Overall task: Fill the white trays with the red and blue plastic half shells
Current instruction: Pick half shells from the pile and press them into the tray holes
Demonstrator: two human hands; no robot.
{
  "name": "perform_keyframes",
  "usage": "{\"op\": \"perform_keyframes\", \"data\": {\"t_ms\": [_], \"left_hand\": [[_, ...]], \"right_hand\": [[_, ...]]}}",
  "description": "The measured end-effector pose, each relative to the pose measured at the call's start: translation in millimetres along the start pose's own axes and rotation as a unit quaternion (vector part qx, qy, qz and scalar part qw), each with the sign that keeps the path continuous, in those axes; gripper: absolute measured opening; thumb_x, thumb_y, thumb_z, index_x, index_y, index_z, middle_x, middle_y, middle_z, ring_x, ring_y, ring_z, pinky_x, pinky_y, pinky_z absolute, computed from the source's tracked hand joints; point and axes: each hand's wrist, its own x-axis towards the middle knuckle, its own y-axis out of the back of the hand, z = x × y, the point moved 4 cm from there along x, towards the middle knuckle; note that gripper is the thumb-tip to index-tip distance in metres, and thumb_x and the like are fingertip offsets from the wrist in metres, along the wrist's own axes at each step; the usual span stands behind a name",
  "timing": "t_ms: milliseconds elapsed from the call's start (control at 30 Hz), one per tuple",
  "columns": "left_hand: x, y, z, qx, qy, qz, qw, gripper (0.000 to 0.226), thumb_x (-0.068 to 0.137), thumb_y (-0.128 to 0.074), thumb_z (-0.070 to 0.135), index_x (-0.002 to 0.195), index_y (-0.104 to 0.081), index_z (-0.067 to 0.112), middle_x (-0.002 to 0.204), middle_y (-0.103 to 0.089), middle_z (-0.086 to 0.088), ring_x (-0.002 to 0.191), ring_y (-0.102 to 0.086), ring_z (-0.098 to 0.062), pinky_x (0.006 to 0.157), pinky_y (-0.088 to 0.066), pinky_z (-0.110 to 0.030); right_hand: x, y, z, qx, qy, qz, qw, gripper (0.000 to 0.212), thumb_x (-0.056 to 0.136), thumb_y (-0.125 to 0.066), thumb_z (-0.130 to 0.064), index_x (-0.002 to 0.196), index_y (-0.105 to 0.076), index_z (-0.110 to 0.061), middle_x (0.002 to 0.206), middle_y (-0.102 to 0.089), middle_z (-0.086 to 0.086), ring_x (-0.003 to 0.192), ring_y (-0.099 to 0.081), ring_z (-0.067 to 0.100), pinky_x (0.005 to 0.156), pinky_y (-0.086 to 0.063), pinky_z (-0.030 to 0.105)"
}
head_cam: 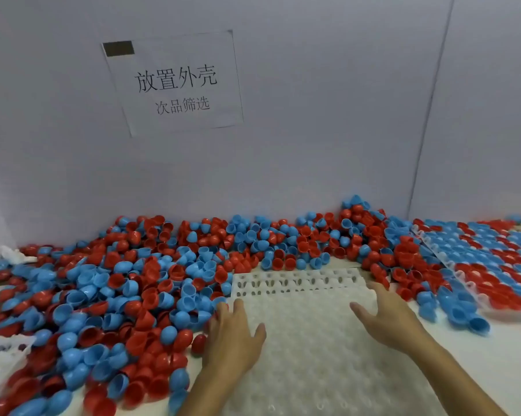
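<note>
An empty white tray [310, 349] with rows of round pockets lies in front of me on the table. My left hand [233, 337] rests flat on its left edge, fingers straight, touching loose shells beside it. My right hand [388, 315] hovers or rests over the tray's right part with fingers spread and holds nothing. A wide pile of red and blue half shells [127, 295] covers the table to the left and along the back wall. At the right, a filled tray [493, 265] holds rows of red and blue shells.
A white wall with a paper sign [175, 85] stands close behind the pile. Part of another white tray [1, 352] shows at the left edge. Some blue shells [463, 316] lie loose between the two trays on the right.
</note>
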Motion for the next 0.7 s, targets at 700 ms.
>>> {"op": "perform_keyframes", "data": {"t_ms": [700], "left_hand": [[42,-13,3,0.006,-0.030,0.081,0.996,0.051,0.103,-0.039,0.054,0.152,-0.032,0.041,0.164,-0.016,0.000,0.143,-0.027,-0.023,0.109,-0.039,-0.037]], "right_hand": [[53,-8,-22,-0.010,-0.015,-0.017,1.000,0.049,0.097,-0.059,-0.033,0.143,-0.048,-0.020,0.144,-0.042,0.012,0.127,-0.048,0.029,0.105,-0.043,0.040]]}}
